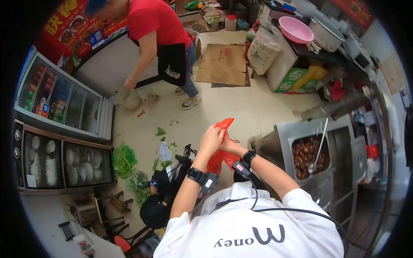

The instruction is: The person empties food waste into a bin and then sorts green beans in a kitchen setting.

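A red plastic bag (217, 161) hangs in front of my white shirt, its upper end sticking out above my hands. Around the gathered bag, my left hand (211, 139) has its fingers closed. Right beside it, my right hand (230, 145) also grips the red plastic, its fingers partly hidden by the bag and the other hand. Both wrists wear black straps with small devices and a cable.
A person in a red shirt (159, 26) bends over a bucket (129, 99) at upper left. Another person in a black cap (155, 210) is low at left, by greens (124, 161). A steel counter (282, 142) with a food tray stands right; cardboard (221, 64) lies ahead.
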A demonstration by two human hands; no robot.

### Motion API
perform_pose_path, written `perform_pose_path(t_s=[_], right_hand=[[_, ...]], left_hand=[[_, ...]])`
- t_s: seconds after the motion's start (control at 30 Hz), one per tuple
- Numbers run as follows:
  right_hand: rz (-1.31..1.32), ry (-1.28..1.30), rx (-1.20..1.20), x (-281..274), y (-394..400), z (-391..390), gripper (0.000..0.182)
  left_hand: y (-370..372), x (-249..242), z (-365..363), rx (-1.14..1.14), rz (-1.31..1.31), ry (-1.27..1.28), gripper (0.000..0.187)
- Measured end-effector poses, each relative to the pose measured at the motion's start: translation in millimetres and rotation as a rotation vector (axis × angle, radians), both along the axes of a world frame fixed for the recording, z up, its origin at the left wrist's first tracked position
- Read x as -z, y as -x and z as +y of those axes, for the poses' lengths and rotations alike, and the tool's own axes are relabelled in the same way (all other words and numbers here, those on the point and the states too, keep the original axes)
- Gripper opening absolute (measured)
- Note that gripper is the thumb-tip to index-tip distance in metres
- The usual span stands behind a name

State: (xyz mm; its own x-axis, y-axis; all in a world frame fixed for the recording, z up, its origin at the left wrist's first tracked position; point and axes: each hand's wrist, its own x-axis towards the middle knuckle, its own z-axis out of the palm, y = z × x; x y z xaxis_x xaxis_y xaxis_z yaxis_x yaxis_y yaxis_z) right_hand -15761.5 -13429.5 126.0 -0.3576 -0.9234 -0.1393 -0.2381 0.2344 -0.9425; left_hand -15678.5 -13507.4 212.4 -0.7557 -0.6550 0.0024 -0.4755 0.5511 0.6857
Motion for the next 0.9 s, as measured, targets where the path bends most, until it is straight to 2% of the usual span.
perform_pose_path(t_s=[0.03, 0.07, 0.17, 0.2, 0.3, 0.37, 0.4, 0.5, 0.57, 0.6, 0.63, 0.7, 0.77, 0.83, 0.9], right_hand=[[-0.055, 0.015, 0.066, 23, 23, -35, 0.068], [-0.114, 0.034, 0.133, 18, 41, -66, 0.059], [-0.56, -0.041, 0.306, 8, 108, -124, 0.034], [-0.559, -0.039, 0.366, 17, 134, -145, 0.023], [-0.461, -0.052, 0.519, 33, 218, -211, 0.026], [-0.559, -0.037, 0.566, 28, 276, -240, 0.026], [-0.697, -0.047, 0.589, 21, 306, -254, 0.028], [-0.618, -0.075, 0.639, 60, 394, -296, 0.028], [-0.668, 0.005, 0.692, 67, 448, -321, 0.028], [-0.655, 0.007, 0.706, 94, 482, -335, 0.026], [-0.751, 0.019, 0.705, 112, 515, -346, 0.028], [-0.89, -0.111, 0.761, 56, 552, -371, 0.031], [-0.918, 0.019, 0.816, 70, 603, -400, 0.033], [-0.904, 0.15, 0.814, 55, 640, -432, 0.032], [-0.918, 0.071, 0.853, 31, 674, -461, 0.03]], left_hand=[[20, 1, -19, 0.001, -0.016, 0.0, 0.027], [39, 0, -40, 0.003, -0.034, 0.005, 0.027], [95, 8, -105, 0.056, 0.007, -0.063, 0.027], [113, 1, -129, 0.108, 0.008, -0.049, 0.027], [160, -14, -189, 0.069, 0.022, -0.08, 0.026], [179, -22, -223, 0.029, -0.001, -0.048, 0.025], [187, -27, -240, 0.003, -0.007, -0.035, 0.025], [203, -8, -290, -0.035, -0.068, -0.118, 0.026], [218, 19, -325, -0.044, -0.177, -0.161, 0.026], [230, 32, -344, -0.045, -0.235, -0.187, 0.026], [241, 42, -361, -0.021, -0.23, -0.175, 0.026], [271, 55, -402, 0.044, -0.21, -0.137, 0.026], [312, 62, -436, 0.083, -0.229, -0.195, 0.025], [366, 59, -482, 0.126, -0.243, -0.204, 0.025], [413, 49, -517, 0.172, -0.286, -0.209, 0.025]])
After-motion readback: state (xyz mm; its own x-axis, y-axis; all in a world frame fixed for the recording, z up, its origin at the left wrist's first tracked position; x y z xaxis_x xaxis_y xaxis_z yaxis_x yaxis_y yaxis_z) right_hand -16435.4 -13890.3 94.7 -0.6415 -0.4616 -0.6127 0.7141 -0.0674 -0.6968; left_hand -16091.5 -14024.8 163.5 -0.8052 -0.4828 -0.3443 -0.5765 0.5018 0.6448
